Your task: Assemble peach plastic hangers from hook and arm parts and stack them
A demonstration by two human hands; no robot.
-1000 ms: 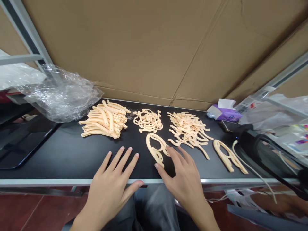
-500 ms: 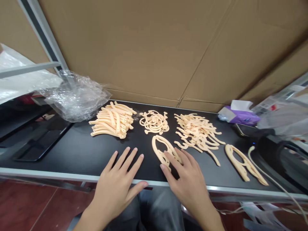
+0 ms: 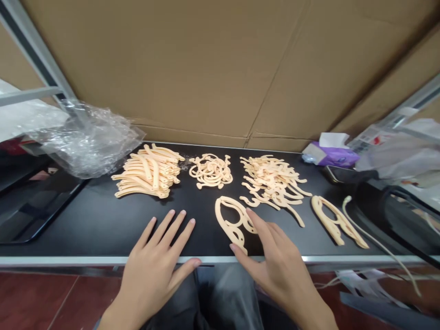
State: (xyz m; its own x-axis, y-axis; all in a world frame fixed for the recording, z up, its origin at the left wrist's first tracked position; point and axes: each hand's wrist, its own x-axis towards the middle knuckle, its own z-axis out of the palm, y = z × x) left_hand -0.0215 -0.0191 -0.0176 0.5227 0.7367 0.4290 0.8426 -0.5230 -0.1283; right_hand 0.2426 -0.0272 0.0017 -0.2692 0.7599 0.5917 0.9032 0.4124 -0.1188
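A folded plastic travel hanger (image 3: 225, 224), cream-coloured with curved arms and a ring-like middle, lies at the front of the black table. My right hand (image 3: 282, 261) grips it at its near right end, thumb at the lower tip and index finger along the right side; the other fingers are partly hidden. My left hand (image 3: 161, 256) rests palm down by the table's front edge, fingers spread, holding nothing. Beyond it lies a pile of curved hanger arms (image 3: 147, 172). Farther back are a heap of curled hook pieces (image 3: 211, 170) and a pile of wavy pieces (image 3: 273, 178).
Another folded hanger (image 3: 338, 220) lies to the right, beside a pale cable (image 3: 374, 236). Crumpled clear plastic (image 3: 92, 142) and a dark glossy panel (image 3: 41, 206) are at left. A purple tissue pack (image 3: 335, 153) stands at back right, before a cardboard wall (image 3: 172, 68).
The view has swung slightly right. My right hand has shifted right and toward me with the hanger, and its fingers now cover less of it. My left hand stays flat on the table.
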